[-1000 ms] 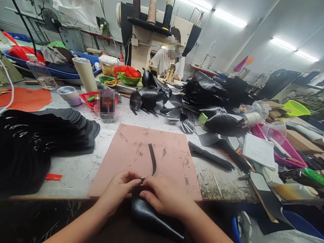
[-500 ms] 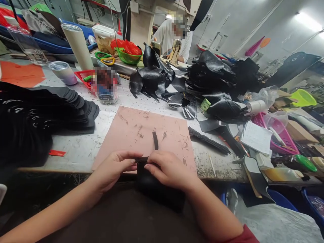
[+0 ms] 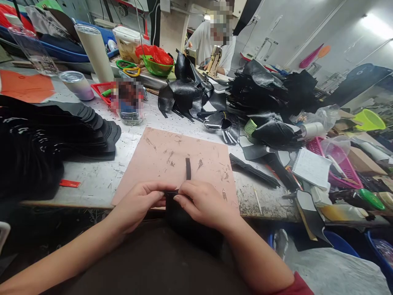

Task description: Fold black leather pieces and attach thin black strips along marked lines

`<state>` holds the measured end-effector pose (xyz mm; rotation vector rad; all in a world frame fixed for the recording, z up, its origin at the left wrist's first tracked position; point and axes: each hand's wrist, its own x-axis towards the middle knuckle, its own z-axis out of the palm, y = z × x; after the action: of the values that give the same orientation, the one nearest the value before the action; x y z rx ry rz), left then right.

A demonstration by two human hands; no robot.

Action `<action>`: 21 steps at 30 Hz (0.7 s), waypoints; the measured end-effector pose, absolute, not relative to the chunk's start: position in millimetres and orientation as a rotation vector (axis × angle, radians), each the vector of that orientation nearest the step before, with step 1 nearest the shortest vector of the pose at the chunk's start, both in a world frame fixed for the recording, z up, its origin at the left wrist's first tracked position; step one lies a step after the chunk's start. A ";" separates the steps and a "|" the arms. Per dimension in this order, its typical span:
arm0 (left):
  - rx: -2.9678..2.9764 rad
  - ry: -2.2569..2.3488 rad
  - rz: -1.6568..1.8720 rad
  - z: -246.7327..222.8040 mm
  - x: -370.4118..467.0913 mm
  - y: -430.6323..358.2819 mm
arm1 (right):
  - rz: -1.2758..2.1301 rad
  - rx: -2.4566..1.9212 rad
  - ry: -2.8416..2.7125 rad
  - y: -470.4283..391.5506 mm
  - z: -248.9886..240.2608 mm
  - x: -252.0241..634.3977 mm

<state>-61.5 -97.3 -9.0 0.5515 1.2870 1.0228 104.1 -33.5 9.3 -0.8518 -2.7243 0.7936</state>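
Note:
A black leather piece (image 3: 192,227) hangs over the table's front edge, its top edge pinched between my two hands. My left hand (image 3: 138,203) is closed on its upper left corner, thumb and fingers pressed together. My right hand (image 3: 205,203) grips the same top edge a little to the right. A narrow black strip (image 3: 188,167) sticks up past my right fingers onto the pink board (image 3: 156,155); its lower end is hidden by that hand.
Stacked black pieces (image 3: 89,131) lie left. Black leather parts (image 3: 187,96) pile up at the back, with more black strips (image 3: 254,170) to the right. A notebook (image 3: 311,168) and a pink basket (image 3: 346,172) stand farther right. Across the table sits a person (image 3: 202,41) by a sewing machine (image 3: 215,59).
Both hands keep their hold on the leather piece. The fingers have shifted slightly along its top edge, and the view has tilted a little.

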 end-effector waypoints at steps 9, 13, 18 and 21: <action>0.597 1.273 1.039 -11.0 -61.7 -98.4 | 0.755 -0.859 -2.739 -33.8 8.5 104.5; 0.657 1.303 1.028 -14.1 -61.1 -99.6 | 0.742 -0.867 -2.741 -33.9 9.0 104.6; 0.663 1.331 1.040 -14.6 -58.8 -98.4 | 0.758 -0.882 -2.743 -33.3 11.0 104.3; 0.620 1.347 1.064 -13.7 -58.1 -98.3 | 0.778 -0.924 -2.732 -31.9 12.6 105.6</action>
<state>-58.1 -98.3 -13.7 0.6198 1.3473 1.0644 105.6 -31.9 12.6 -0.9240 -2.7321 0.7779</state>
